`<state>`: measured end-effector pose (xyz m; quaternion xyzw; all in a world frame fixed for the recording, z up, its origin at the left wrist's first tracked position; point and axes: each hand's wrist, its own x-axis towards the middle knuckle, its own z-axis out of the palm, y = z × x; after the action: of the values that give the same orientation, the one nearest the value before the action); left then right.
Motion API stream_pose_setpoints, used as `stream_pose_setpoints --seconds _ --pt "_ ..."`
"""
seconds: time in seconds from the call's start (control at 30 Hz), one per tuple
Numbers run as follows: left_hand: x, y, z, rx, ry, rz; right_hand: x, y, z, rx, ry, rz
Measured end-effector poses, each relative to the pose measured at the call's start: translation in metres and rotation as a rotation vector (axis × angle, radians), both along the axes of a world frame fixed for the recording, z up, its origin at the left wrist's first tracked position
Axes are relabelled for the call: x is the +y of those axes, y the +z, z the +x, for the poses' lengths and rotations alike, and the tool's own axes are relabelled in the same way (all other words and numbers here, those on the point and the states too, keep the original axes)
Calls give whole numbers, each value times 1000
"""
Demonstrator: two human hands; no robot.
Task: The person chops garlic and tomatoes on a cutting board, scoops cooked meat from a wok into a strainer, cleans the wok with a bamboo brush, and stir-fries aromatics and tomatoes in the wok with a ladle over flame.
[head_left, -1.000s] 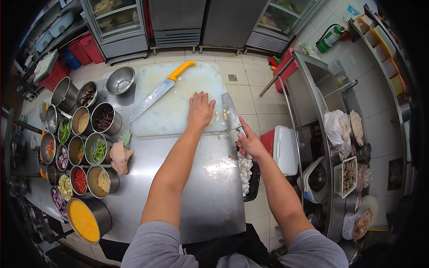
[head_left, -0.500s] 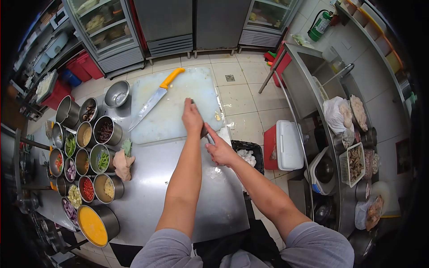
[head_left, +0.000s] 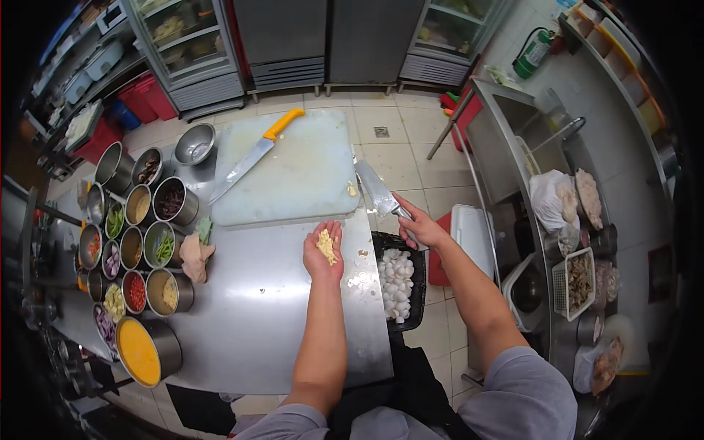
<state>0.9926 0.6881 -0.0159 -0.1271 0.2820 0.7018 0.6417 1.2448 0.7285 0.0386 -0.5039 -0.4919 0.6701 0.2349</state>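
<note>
With those pale chopped bits (head_left: 326, 247) just sitting loose in the upturned, unclenched left grip (head_left: 319, 263), I'd hold it dead level and angle the knife (head_left: 378, 192), handle wrapped tight in the right grip (head_left: 420, 224), well away from it tbh.

The table (head_left: 242, 323) is smooth metal, glossy enough to throw back soft, bright reflections. The cutting board (head_left: 304, 165) looks like matt plastic. The broad knife (head_left: 381, 195) has a shiny metal blade; the orange-handled knife (head_left: 257, 155) joins a smooth metal blade to a plastic-looking grip. The bowl (head_left: 195, 144) is polished metal. The sleeve (head_left: 524, 381) is soft, matt cloth, the floor (head_left: 385, 160) glossy tile, the cooler lid (head_left: 471, 242) smooth plastic.
</note>
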Motion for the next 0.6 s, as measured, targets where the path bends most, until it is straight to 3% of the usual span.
stream_pose_setpoints --seconds 0.27,0.33,0.47,0.6 --pt "9 -17 12 250 -16 -66 11 -54 15 263 71 1" --pt "12 -16 13 277 -20 -91 9 -47 13 285 92 -29" --pt "13 -21 12 304 -26 -59 15 -40 13 241 138 -76" --pt "21 -59 0 270 -22 7 -18 -5 -15 56 409 -52"
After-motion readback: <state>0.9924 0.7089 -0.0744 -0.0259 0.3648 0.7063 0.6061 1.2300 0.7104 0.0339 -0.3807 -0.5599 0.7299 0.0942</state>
